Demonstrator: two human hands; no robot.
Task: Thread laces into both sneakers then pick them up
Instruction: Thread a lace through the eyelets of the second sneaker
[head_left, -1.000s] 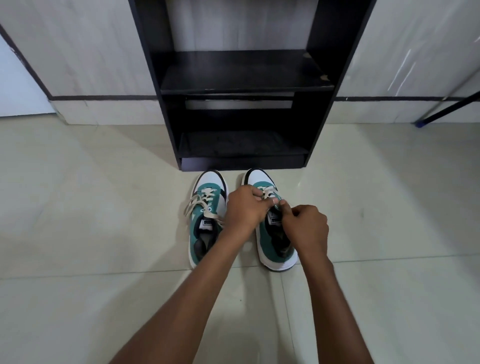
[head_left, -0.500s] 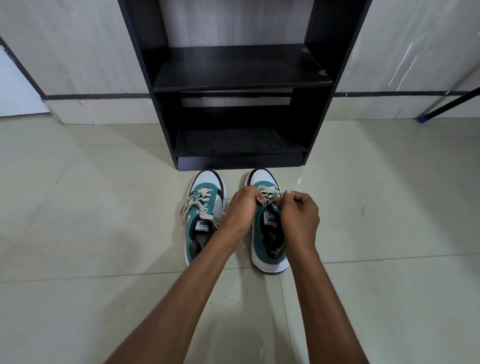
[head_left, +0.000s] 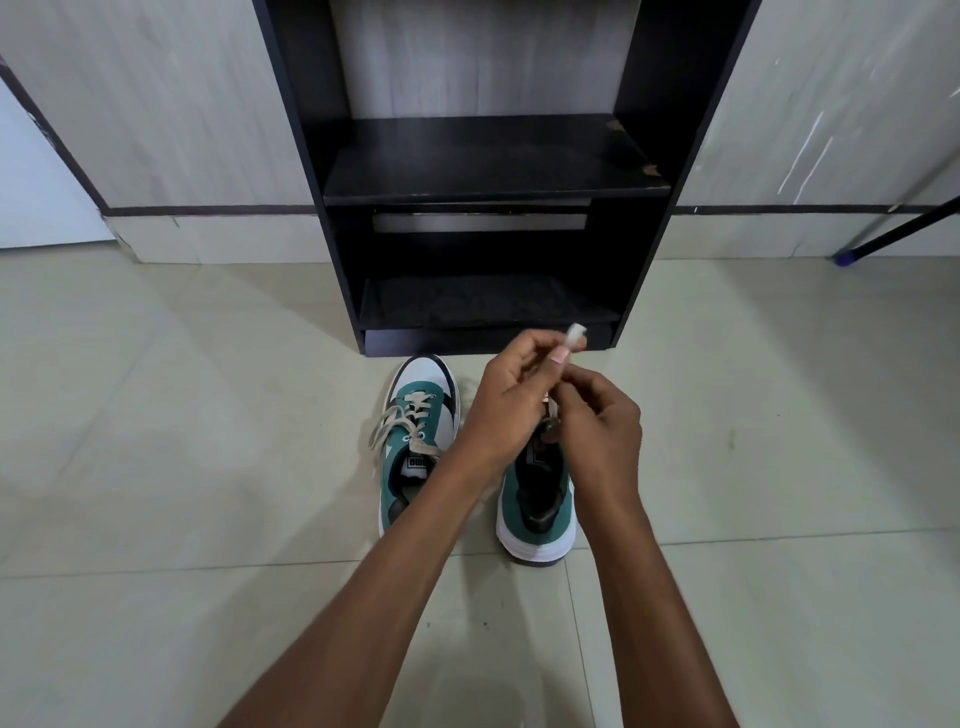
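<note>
Two green-and-white sneakers stand side by side on the floor, toes toward the shelf. The left sneaker has a cream lace threaded through it, its ends loose to the left. My hands cover the front of the right sneaker. My left hand is raised above that shoe and pinches a cream lace, whose end sticks up past my thumb. My right hand is closed just beside it over the shoe's tongue, pinching the lace lower down. The eyelets are hidden.
A black open shelf unit stands right behind the sneakers against a pale wall. A dark metal leg with a blue tip slants in at the far right. Pale floor tiles spread to both sides.
My left hand has lifted up and away from the right sneaker, drawing the lace end upward. My right hand stayed low over the tongue. The camera view has shifted slightly.
</note>
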